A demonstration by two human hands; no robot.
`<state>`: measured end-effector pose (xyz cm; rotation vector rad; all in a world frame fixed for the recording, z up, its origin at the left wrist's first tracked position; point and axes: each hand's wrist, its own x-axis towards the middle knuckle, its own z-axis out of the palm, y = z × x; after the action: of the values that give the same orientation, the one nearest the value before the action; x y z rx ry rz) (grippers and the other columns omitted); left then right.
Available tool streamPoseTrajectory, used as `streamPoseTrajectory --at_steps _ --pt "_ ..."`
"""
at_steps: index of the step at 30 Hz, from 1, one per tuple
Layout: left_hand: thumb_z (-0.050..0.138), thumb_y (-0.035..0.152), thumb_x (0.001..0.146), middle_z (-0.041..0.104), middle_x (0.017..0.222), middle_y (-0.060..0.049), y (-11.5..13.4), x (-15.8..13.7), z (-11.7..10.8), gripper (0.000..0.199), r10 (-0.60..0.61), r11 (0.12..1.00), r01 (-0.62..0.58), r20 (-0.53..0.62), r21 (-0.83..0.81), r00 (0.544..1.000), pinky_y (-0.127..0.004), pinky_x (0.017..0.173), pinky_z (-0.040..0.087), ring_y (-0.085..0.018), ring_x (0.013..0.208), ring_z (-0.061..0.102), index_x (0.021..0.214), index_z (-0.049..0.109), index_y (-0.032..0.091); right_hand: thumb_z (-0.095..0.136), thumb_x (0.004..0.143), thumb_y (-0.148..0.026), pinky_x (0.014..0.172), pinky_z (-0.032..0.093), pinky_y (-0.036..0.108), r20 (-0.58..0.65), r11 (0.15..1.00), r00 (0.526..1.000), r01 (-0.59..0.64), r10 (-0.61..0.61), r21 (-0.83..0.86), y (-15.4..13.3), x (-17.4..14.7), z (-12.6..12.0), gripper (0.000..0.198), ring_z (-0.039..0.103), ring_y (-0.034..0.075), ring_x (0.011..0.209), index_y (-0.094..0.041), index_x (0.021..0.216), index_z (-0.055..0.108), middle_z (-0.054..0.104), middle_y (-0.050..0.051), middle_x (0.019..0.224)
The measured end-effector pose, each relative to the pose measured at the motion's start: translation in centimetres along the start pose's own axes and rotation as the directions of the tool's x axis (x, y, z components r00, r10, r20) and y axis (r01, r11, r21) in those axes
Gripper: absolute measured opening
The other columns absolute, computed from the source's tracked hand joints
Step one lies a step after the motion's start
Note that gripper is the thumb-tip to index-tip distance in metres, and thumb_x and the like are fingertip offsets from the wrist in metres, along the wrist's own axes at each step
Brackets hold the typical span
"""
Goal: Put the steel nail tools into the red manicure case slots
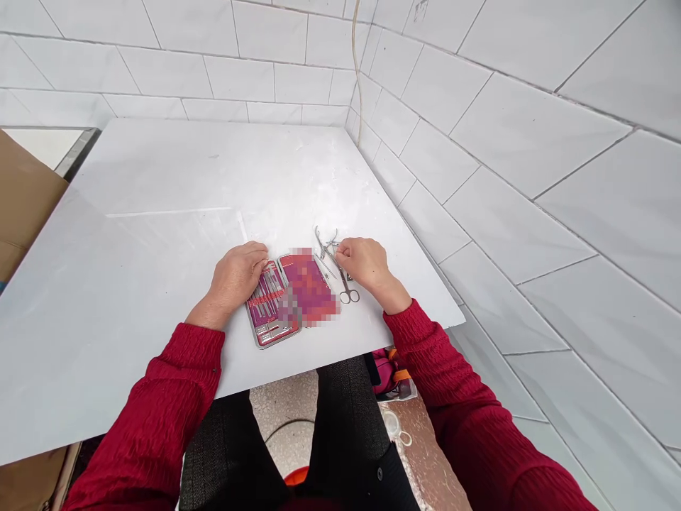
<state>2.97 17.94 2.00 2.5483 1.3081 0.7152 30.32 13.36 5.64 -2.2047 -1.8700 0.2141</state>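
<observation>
A manicure set case [275, 336] lies unfolded on the white table, several slim metal tools tucked into its purple and red left half. Part of its right half is blurred out. My left hand [237, 275] grips the case's upper left edge, fingers curled over the tools. Just right of the case, my right hand [366, 261] is closed in a pinch above a small group of loose tools. What it pinches, if anything, I cannot make out. Beside it lie small scissors [350, 296] with round handles and nippers [320, 240] with spread handles, partly overlapped by other tools.
The white table [159, 170] reaches back to a tiled wall [239, 78], with another tiled wall close on the right. A cable [355, 64] hangs in the corner. Cardboard [26, 191] stands at the left. Below the table's front edge is a pink and orange bag [386, 372].
</observation>
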Motion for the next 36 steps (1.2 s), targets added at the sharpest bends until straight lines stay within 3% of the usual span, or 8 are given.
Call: streamPoseTrajectory --at_steps 4,9,15,20,24,30,36 --pt "0.041 0.025 0.098 0.073 0.119 -0.007 0.0 0.0 0.1 0.035 -0.015 1.000 0.015 0.010 0.010 1.000 -0.040 0.087 0.057 -0.026 0.111 0.068 0.090 0.075 0.022 0.061 0.086 -0.024 0.060 0.030 0.031 -0.013 1.000 1.000 0.011 -0.010 0.027 -0.2 0.4 0.5 0.013 0.060 0.019 0.070 -0.022 0.076 0.070 0.073 0.004 0.076" --pt "0.042 0.025 0.097 0.074 0.119 -0.006 -0.1 0.0 0.3 0.034 -0.021 1.000 0.021 0.000 -0.010 1.000 -0.040 0.090 0.057 -0.026 0.111 0.068 0.092 0.075 0.023 0.062 0.084 -0.019 0.061 0.030 0.030 -0.022 0.997 1.000 -0.019 0.021 0.078 0.2 1.1 0.9 0.012 0.059 0.018 0.069 -0.023 0.074 0.069 0.072 0.003 0.076" --pt "0.043 0.025 0.097 0.074 0.120 -0.005 -0.4 0.1 0.5 0.032 -0.001 1.000 0.001 -0.008 0.002 1.000 -0.040 0.091 0.057 -0.026 0.114 0.068 0.093 0.075 0.024 0.057 0.088 -0.020 0.060 0.032 0.028 -0.134 0.975 0.987 -0.054 0.084 0.214 1.9 1.9 1.6 0.017 0.059 0.017 0.068 -0.022 0.076 0.068 0.070 0.000 0.072" --pt "0.044 0.027 0.097 0.074 0.124 -0.005 -0.7 0.1 0.6 0.032 -0.010 1.000 0.010 -0.007 -0.010 1.000 -0.042 0.093 0.057 -0.027 0.117 0.068 0.096 0.076 0.024 0.062 0.090 -0.032 0.062 0.035 0.027 -0.132 0.934 0.991 0.050 -0.003 0.354 2.4 1.7 2.3 0.018 0.060 0.015 0.068 -0.021 0.076 0.068 0.070 -0.001 0.074" --pt "0.044 0.029 0.097 0.073 0.126 -0.004 -0.6 0.1 0.6 0.033 -0.025 1.000 0.025 -0.005 -0.006 1.000 -0.041 0.094 0.057 -0.027 0.118 0.067 0.100 0.076 0.024 0.073 0.083 -0.039 0.062 0.034 0.027 -0.081 0.951 0.994 0.099 -0.078 0.292 2.0 1.2 2.3 0.020 0.058 0.015 0.070 -0.021 0.076 0.069 0.070 -0.001 0.075" --pt "0.044 0.027 0.096 0.073 0.125 -0.004 -0.6 0.1 0.6 0.032 -0.011 1.000 0.011 -0.004 -0.011 1.000 -0.041 0.095 0.057 -0.027 0.117 0.068 0.098 0.076 0.024 0.063 0.085 -0.025 0.061 0.031 0.028 -0.055 0.975 0.992 0.119 -0.110 0.190 1.5 0.7 2.0 0.012 0.058 0.015 0.069 -0.021 0.075 0.068 0.070 0.001 0.075" --pt "0.044 0.026 0.096 0.073 0.124 -0.005 -0.6 0.1 0.6 0.032 -0.001 1.000 0.001 -0.001 -0.012 1.000 -0.042 0.097 0.057 -0.026 0.117 0.067 0.096 0.075 0.024 0.059 0.085 -0.024 0.060 0.030 0.029 -0.084 0.975 0.989 0.133 -0.120 0.176 1.6 0.7 2.3 0.015 0.058 0.016 0.068 -0.021 0.072 0.066 0.071 0.002 0.074"
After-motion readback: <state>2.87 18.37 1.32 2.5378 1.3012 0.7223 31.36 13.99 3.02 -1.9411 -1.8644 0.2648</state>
